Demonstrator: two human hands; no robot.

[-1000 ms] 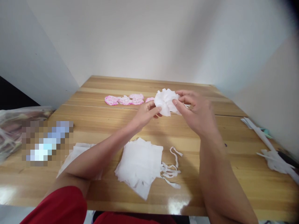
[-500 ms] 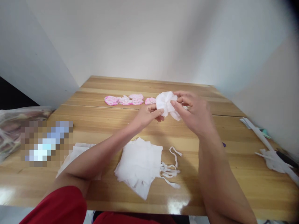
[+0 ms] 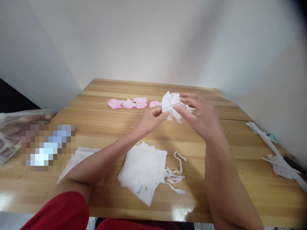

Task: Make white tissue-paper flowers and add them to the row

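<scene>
A ruffled white flower, made of thin paper or cloth, is held up above the far half of the table. My left hand pinches its lower left edge between thumb and fingers. From the right, my right hand has its thumb on the front petals and its fingertips at the upper right edge, closed loosely about that side. Below lies a stack of white square sheets, with several thin white strips at its right side. More white sheets are partly covered by my left forearm.
Pink-and-white flowers lie in a row at the back of the wooden table. White strips and scraps are at the right edge. A clear plastic bag and a blurred-out object are at the left. Walls rise behind.
The white flower has turned a little and its petals are spread wider and rounder. My right fingers have shifted slightly over its petals; my left hand keeps its pinch.
</scene>
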